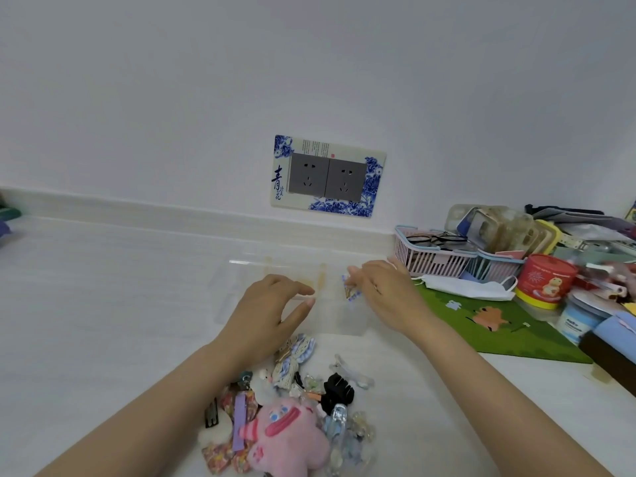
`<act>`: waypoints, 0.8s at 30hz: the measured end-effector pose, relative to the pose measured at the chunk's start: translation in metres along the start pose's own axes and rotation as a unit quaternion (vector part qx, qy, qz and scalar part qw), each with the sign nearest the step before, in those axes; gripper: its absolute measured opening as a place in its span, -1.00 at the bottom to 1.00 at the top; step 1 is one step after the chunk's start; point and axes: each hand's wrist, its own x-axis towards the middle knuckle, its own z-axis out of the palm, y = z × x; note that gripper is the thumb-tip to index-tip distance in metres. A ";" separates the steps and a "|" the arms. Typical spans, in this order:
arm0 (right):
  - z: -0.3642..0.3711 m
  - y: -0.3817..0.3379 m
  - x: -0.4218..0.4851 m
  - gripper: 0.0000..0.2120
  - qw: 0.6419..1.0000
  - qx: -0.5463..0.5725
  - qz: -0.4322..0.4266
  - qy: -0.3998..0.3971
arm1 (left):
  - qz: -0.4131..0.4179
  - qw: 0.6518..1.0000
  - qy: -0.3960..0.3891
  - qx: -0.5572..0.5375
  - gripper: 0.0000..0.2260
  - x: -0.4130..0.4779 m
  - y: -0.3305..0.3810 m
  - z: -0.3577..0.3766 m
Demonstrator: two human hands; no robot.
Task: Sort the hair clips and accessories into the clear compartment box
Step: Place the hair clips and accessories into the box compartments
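The clear compartment box [237,287] lies on the white counter ahead of me, hard to see against it. My left hand [265,315] hovers over its near middle, fingers apart and holding nothing. My right hand [382,290] is over the box's right side, its fingertips pinching a small blue-and-gold clip [351,291]. Near my forearms lies a pile of accessories: a pink plush clip [285,438], a black claw clip [339,392], blue checked bows [299,349], a floral fabric clip [237,407] and clear clips [351,373].
A green mat [499,325] lies to the right with a face mask [464,287] on it. Pink baskets [433,259], a red tin [545,280] and other clutter crowd the far right. A wall socket [327,177] is behind the box.
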 end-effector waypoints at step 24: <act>0.038 -0.043 -0.056 -0.79 0.944 0.302 0.086 -0.103 | -0.118 0.975 -0.189 0.017 -0.64 -0.028 0.020 -0.026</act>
